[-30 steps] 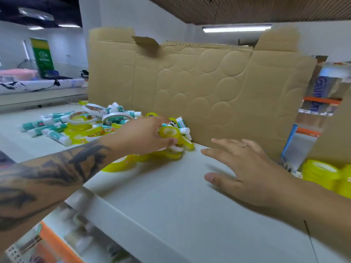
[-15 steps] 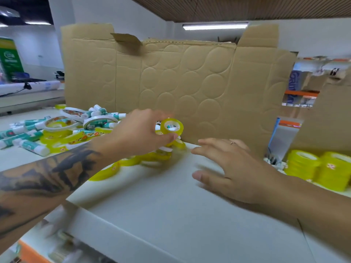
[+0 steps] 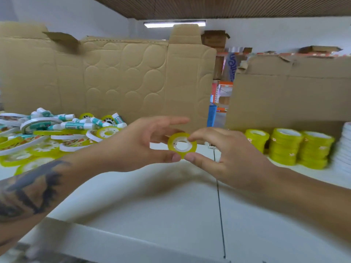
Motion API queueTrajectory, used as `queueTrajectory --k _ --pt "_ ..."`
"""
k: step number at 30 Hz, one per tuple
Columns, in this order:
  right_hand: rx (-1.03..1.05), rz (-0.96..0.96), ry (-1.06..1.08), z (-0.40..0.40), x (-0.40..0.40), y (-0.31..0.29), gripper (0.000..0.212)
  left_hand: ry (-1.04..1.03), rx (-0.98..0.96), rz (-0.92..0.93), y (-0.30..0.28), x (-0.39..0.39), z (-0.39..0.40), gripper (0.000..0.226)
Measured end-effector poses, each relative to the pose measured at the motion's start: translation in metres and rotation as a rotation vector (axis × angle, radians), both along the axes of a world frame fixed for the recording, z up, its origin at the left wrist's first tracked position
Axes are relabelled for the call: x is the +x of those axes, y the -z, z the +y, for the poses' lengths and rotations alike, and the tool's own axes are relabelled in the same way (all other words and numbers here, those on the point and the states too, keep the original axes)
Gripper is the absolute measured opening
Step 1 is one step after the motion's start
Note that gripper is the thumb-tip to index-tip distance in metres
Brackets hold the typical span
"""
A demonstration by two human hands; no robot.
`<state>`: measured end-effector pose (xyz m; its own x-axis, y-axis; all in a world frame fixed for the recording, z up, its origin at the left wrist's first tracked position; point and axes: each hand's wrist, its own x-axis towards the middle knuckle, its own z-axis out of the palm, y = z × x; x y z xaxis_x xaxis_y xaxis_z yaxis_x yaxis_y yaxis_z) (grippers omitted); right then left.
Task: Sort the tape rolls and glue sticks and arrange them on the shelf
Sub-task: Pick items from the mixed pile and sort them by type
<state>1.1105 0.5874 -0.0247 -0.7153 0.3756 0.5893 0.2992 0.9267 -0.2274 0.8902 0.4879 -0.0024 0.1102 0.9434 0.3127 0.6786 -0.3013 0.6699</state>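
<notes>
Yellow tape roll pinched between left hand and right hand, hole facing camera; sorted yellow stacks lay rightward, right hand nearer.

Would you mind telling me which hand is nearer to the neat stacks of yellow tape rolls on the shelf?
Right. The right hand is just beside the stacks of yellow tape rolls, pinching the small tape roll; the left hand holds that roll's other side, farther from the stacks.

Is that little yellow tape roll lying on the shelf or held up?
Held up: the yellow tape roll is pinched between left hand and right hand, above the shelf.
</notes>
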Motion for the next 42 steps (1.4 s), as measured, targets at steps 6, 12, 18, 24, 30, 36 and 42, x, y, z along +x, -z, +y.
queueTrajectory --k 6,12,18,24,30,36,42 --pt "0.042 0.018 -0.013 0.0 0.055 0.001 0.038 0.126 -0.021 -0.03 0.003 0.051 0.016 0.073" --pt "-0.009 0.033 0.045 0.011 0.1 0.001 0.034 0.123 -0.066 0.026 0.007 0.087 0.037 0.081" --pt "-0.027 0.059 0.259 0.039 0.113 -0.01 0.029 -0.092 -0.258 0.533 0.007 0.093 0.044 0.081" --pt "0.009 -0.14 0.496 0.074 0.083 -0.017 0.028 0.0 -0.476 0.706 0.037 0.085 0.036 0.078" --pt "0.027 -0.21 0.607 0.084 0.059 -0.001 0.028 0.01 -0.446 0.702 0.04 0.081 0.036 0.076" --pt "0.047 -0.265 0.662 0.088 0.052 0.007 0.029 0.021 -0.451 0.704 0.04 0.08 0.038 0.079" --pt "0.044 -0.275 0.688 0.085 0.052 0.009 0.03 0.026 -0.462 0.7 0.041 0.078 0.04 0.08"
